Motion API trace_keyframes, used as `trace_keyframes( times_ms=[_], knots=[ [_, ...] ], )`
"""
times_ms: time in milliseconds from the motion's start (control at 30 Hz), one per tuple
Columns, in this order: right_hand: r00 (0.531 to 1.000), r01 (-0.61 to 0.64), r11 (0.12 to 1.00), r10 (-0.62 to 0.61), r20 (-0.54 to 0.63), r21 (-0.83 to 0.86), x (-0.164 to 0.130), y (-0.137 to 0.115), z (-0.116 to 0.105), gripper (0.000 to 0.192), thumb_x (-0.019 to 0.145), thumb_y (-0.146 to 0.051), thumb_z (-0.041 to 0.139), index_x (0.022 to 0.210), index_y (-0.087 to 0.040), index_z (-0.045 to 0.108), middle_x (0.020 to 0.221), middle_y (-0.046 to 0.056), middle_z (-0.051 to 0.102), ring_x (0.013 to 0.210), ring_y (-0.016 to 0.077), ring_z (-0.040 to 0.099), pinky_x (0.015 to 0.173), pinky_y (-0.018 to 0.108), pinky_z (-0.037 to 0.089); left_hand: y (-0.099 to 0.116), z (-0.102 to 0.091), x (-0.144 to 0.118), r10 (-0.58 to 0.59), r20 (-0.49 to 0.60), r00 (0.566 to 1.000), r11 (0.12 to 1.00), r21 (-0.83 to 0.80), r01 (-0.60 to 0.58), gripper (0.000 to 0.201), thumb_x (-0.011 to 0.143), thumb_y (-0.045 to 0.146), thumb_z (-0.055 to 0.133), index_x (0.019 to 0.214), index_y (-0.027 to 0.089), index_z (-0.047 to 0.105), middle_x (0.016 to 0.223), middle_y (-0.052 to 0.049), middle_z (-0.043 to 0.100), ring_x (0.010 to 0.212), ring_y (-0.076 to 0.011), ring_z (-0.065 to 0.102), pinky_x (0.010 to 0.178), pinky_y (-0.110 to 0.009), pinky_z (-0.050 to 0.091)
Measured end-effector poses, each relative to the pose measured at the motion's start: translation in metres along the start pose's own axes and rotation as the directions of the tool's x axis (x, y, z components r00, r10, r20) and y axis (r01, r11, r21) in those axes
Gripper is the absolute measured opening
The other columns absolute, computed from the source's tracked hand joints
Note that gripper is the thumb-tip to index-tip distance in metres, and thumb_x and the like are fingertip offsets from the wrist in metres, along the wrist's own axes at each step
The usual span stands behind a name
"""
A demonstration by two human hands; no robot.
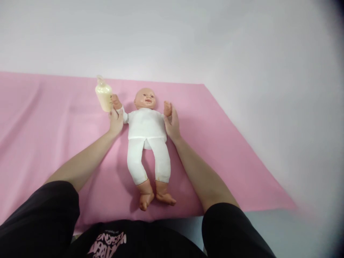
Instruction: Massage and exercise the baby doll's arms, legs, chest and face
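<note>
On the pink sheet [53, 118], the doll [146, 132] lies between left hand [116, 122] and right hand [172, 123].

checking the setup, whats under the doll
The doll lies face up on a pink cloth, which spreads out past it on every side. The cloth hides whatever surface lies beneath it there.
</note>
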State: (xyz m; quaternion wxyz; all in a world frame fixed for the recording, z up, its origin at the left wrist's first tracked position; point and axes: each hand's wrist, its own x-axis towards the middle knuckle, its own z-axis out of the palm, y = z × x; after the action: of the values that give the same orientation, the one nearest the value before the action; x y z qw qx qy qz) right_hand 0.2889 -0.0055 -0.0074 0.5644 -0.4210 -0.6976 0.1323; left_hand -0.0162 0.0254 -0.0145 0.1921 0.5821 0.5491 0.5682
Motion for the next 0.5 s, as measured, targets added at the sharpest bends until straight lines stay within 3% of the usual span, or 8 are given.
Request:
trace_keyframes(
  times_ms=[133, 267, 333, 500],
  knots=[
    [0.97, 0.147, 0.981, -0.117, 0.211, -0.129, -0.001, -0.005, 0.001, 0.054, 0.104, -0.048, 0.046, 0.153, -0.027, 0.053, 0.146, 0.011, 0.064, 0.137, 0.0304, 0.058, 0.123, 0.053, 0.042, 0.01, 0.001, -0.007, 0.133, 0.191, 0.973, 0.977, 0.14, -0.161, 0.073, 0.098, 0.07, 0.049, 0.151, 0.019, 0.047, 0.153, -0.021, 0.055, 0.149, -0.0366, 0.043, 0.128, -0.059, 0.027],
    [0.956, 0.179, 0.975, -0.14, 0.257, -0.135, 0.003, -0.01, 0.0, 0.053, 0.103, -0.041, 0.047, 0.153, -0.026, 0.054, 0.147, 0.011, 0.064, 0.136, 0.0304, 0.058, 0.122, 0.054, 0.042, 0.022, 0.005, -0.016, 0.157, 0.322, 0.934, 0.942, 0.235, -0.239, 0.068, 0.096, 0.065, 0.055, 0.15, 0.024, 0.051, 0.166, -0.017, 0.043, 0.154, -0.0417, 0.032, 0.127, -0.067, 0.019],
    [0.962, 0.16, 0.981, -0.129, 0.241, -0.112, 0.003, -0.011, 0.0, 0.053, 0.103, -0.043, 0.048, 0.153, -0.027, 0.054, 0.146, 0.011, 0.065, 0.136, 0.0305, 0.058, 0.123, 0.055, 0.041, 0.025, 0.006, -0.018, 0.145, 0.293, 0.945, 0.951, 0.224, -0.215, 0.066, 0.095, 0.063, 0.056, 0.149, 0.024, 0.051, 0.169, -0.017, 0.038, 0.157, -0.0414, 0.027, 0.128, -0.067, 0.016],
    [0.991, 0.046, 0.999, -0.043, 0.124, -0.023, -0.001, -0.008, 0.002, 0.054, 0.099, -0.052, 0.056, 0.149, -0.031, 0.056, 0.146, 0.009, 0.064, 0.137, 0.0292, 0.058, 0.126, 0.054, 0.039, 0.02, 0.0, -0.013, 0.09, 0.049, 0.995, 0.996, 0.013, -0.091, 0.077, 0.094, 0.063, 0.061, 0.152, 0.017, 0.04, 0.169, -0.021, 0.03, 0.162, -0.0349, 0.018, 0.134, -0.054, 0.009]
  ],
)
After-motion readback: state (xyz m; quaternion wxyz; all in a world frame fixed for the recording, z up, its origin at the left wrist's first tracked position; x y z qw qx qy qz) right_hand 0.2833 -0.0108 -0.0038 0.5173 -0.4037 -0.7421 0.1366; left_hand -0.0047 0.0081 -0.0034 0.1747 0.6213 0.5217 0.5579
